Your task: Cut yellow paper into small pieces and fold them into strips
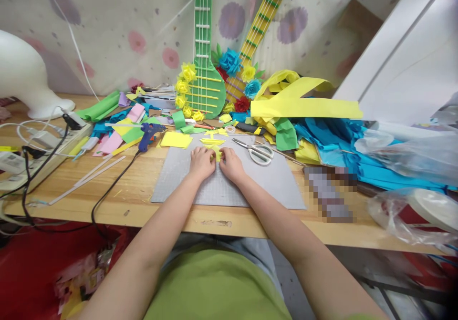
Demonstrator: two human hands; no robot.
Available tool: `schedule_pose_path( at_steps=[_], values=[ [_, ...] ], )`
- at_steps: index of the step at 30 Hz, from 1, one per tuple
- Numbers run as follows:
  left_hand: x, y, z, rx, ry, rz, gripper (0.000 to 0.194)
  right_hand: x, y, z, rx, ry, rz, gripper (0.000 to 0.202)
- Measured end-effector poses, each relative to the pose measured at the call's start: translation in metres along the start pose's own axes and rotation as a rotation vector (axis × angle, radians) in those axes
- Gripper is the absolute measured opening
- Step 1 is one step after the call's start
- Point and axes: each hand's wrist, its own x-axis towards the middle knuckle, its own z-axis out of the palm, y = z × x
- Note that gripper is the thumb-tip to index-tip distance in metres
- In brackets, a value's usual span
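Observation:
Both hands meet over the upper middle of a grey cutting mat point(179, 186). A small piece of yellow paper point(216, 152) sits between them. My left hand point(203, 162) has its fingers closed on the left side of the piece, and my right hand point(231, 164) pinches its right side. Just beyond the hands lie thin yellow paper pieces point(212, 141). Scissors with white handles point(261, 154) rest open on the mat to the right. A stack of yellow paper point(176, 139) lies at the mat's upper left corner.
A blue glue gun point(149, 136) with a black cord lies left of the mat. Behind stand a green paper instrument point(205, 91) and a yellow one point(259, 24) with paper flowers. Blue crepe paper point(329, 139) and a plastic-wrapped roll point(429, 210) are at right; a power strip point(53, 153) is at left.

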Motion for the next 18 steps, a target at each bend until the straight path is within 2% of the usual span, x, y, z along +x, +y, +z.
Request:
schedule_pose_path(
  at_steps=[7, 13, 15, 18],
  values=[
    [0.0, -0.004, -0.003, -0.044, -0.004, 0.007, 0.028, 0.0, 0.001, 0.0, 0.032, -0.004, -0.025, 0.036],
    [0.004, -0.03, -0.014, -0.225, 0.131, 0.064, 0.048, -0.003, 0.001, -0.005, 0.08, 0.003, -0.047, 0.035],
    [0.006, -0.041, -0.014, -0.244, 0.098, 0.048, 0.052, -0.004, 0.0, -0.009, 0.072, 0.002, -0.101, 0.034],
    [0.007, -0.048, -0.011, -0.201, 0.008, 0.015, 0.044, -0.005, -0.002, -0.011, -0.043, -0.022, -0.245, 0.032]
  ],
)
